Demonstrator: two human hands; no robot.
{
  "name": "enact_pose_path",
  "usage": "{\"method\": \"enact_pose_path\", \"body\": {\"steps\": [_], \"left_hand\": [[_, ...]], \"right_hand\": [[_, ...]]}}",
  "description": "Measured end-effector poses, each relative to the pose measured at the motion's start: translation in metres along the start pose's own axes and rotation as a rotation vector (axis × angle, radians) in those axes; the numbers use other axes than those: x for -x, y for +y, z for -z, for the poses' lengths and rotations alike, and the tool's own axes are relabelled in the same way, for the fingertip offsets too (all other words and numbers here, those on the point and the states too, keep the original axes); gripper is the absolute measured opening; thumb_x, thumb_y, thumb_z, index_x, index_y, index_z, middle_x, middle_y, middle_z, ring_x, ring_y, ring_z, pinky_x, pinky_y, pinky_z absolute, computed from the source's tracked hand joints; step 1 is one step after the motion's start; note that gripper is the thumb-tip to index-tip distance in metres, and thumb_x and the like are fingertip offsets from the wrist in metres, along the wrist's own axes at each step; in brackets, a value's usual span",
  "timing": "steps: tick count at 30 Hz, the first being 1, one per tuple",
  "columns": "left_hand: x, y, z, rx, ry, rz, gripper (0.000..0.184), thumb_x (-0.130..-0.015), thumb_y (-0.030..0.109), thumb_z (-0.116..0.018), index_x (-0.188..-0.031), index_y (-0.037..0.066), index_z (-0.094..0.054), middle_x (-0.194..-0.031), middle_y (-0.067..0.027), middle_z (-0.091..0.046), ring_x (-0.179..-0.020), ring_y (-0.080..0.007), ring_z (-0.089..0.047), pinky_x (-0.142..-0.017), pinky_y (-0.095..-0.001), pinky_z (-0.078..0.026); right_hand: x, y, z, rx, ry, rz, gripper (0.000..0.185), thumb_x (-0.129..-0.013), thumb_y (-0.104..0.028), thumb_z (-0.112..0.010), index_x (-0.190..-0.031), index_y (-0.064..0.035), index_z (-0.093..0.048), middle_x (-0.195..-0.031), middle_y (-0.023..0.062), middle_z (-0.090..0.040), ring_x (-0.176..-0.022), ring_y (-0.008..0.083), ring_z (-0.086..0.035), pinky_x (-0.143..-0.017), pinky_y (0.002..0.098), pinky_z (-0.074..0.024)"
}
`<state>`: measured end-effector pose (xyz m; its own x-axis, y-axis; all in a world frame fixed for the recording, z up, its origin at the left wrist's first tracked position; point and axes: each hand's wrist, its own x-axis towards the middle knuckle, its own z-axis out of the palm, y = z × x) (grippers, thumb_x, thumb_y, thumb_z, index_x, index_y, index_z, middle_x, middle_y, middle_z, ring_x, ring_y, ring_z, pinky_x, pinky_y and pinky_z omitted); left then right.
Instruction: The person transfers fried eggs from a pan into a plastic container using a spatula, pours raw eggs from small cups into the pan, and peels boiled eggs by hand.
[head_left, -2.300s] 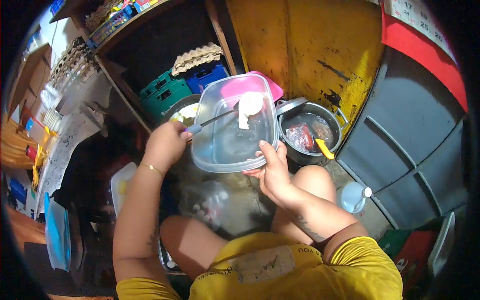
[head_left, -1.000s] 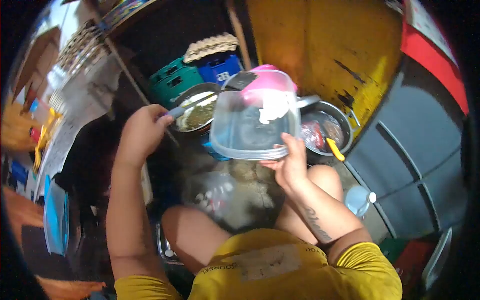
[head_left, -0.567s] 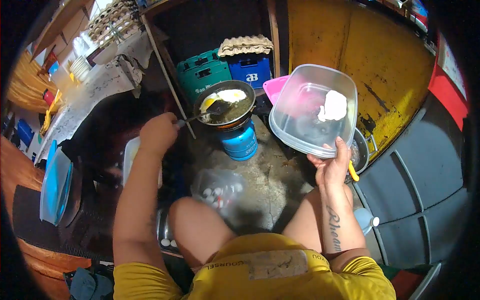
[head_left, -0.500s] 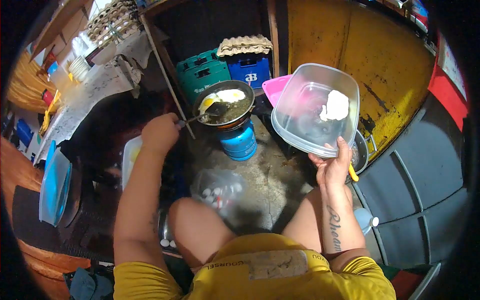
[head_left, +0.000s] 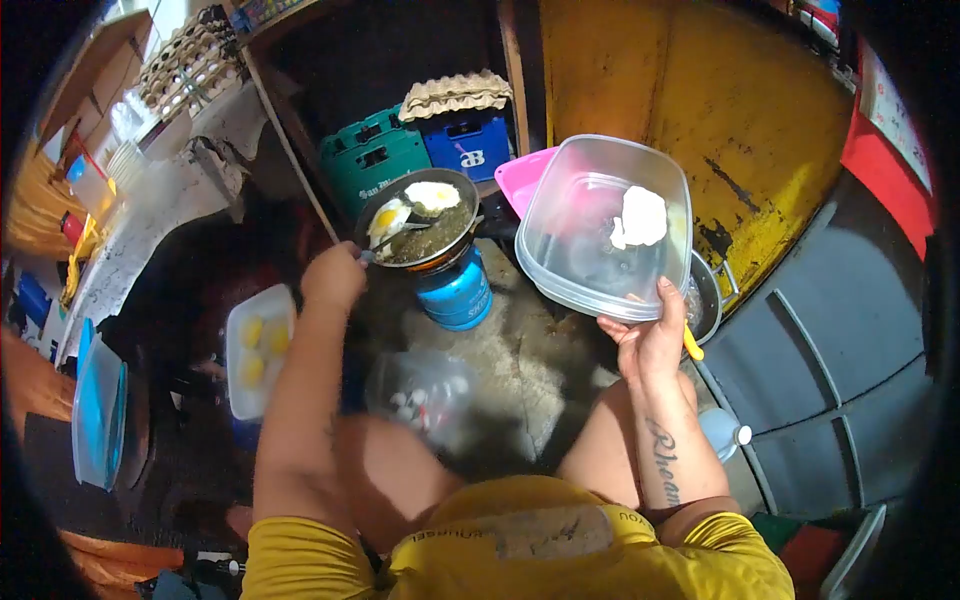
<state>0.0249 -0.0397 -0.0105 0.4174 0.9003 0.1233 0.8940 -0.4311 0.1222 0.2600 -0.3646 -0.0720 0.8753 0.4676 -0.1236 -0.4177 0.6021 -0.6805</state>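
Observation:
My left hand [head_left: 335,275] is closed round the handle of a spatula [head_left: 405,229], whose blade sits in the frying pan [head_left: 455,235]. Two fried eggs lie in the oil there: one with its yolk showing [head_left: 388,222] against the blade, another [head_left: 433,195] toward the back. Beneath the pan stands a small burner on a blue gas canister [head_left: 457,295]. Gripped by its near edge, a clear plastic container [head_left: 585,255] hangs tilted in my right hand [head_left: 648,325]. Inside it is a white fried egg [head_left: 640,217].
Left of me is a white tray [head_left: 236,375] with several yolks. A plastic bag of eggs [head_left: 425,395] lies on the floor. Green [head_left: 370,165] and blue crates [head_left: 470,148] stand behind the pan. At right are a pink container [head_left: 520,183], a pot [head_left: 710,310] and a plastic bottle [head_left: 720,435].
The spatula blade has shifted to the left, against the egg with the visible yolk. My view has turned slightly, showing more of the yolk tray. My right hand still holds the container.

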Motion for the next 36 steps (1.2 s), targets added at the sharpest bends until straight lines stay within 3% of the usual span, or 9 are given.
{"method": "enact_pose_path", "body": {"steps": [9,18,25,31,36], "left_hand": [[-0.014,0.023,-0.026,0.100,0.004,0.087,0.030,-0.091,0.033,-0.063,-0.116,0.017,-0.068,-0.112,-0.0134,-0.070,-0.106,-0.0342,-0.065,-0.085,-0.0471,-0.052],[-0.010,0.020,-0.016,0.075,-0.001,0.077,0.031,-0.091,0.033,-0.064,-0.120,0.021,-0.068,-0.115,-0.0118,-0.070,-0.107,-0.0317,-0.066,-0.087,-0.0450,-0.052],[-0.013,0.009,-0.022,0.143,0.020,0.050,0.030,-0.090,0.033,-0.067,-0.116,0.018,-0.070,-0.112,-0.0138,-0.071,-0.104,-0.0333,-0.067,-0.087,-0.0450,-0.052],[-0.004,0.009,-0.006,0.207,-0.069,0.102,0.034,-0.091,0.038,-0.065,-0.120,0.020,-0.069,-0.117,-0.0113,-0.069,-0.110,-0.0292,-0.065,-0.090,-0.0432,-0.051],[-0.013,-0.012,-0.010,0.234,0.035,0.014,0.035,-0.090,0.033,-0.067,-0.120,0.015,-0.069,-0.116,-0.0125,-0.070,-0.107,-0.0304,-0.066,-0.091,-0.0419,-0.051]], "right_hand": [[0.003,-0.001,0.000,-0.016,0.023,0.000,0.048,-0.092,-0.037,-0.061,-0.123,-0.0122,-0.035,-0.096,0.0132,-0.052,-0.066,0.0280,-0.066,-0.052,0.0410,-0.0627],[0.000,-0.001,0.005,-0.007,-0.004,-0.029,0.051,-0.090,-0.039,-0.063,-0.122,-0.0113,-0.035,-0.102,0.0159,-0.050,-0.069,0.0303,-0.066,-0.055,0.0428,-0.0629],[0.002,0.000,0.005,-0.013,-0.017,-0.048,0.054,-0.089,-0.040,-0.064,-0.123,-0.0117,-0.034,-0.102,0.0165,-0.050,-0.068,0.0312,-0.067,-0.054,0.0438,-0.0633],[-0.001,0.002,0.007,0.011,-0.001,-0.068,0.053,-0.089,-0.039,-0.064,-0.122,-0.0113,-0.033,-0.100,0.0154,-0.049,-0.064,0.0310,-0.067,-0.052,0.0427,-0.0625],[0.000,0.003,0.008,0.019,-0.024,-0.090,0.051,-0.089,-0.038,-0.064,-0.121,-0.0113,-0.033,-0.098,0.0149,-0.050,-0.062,0.0310,-0.066,-0.052,0.0435,-0.0618]]}}
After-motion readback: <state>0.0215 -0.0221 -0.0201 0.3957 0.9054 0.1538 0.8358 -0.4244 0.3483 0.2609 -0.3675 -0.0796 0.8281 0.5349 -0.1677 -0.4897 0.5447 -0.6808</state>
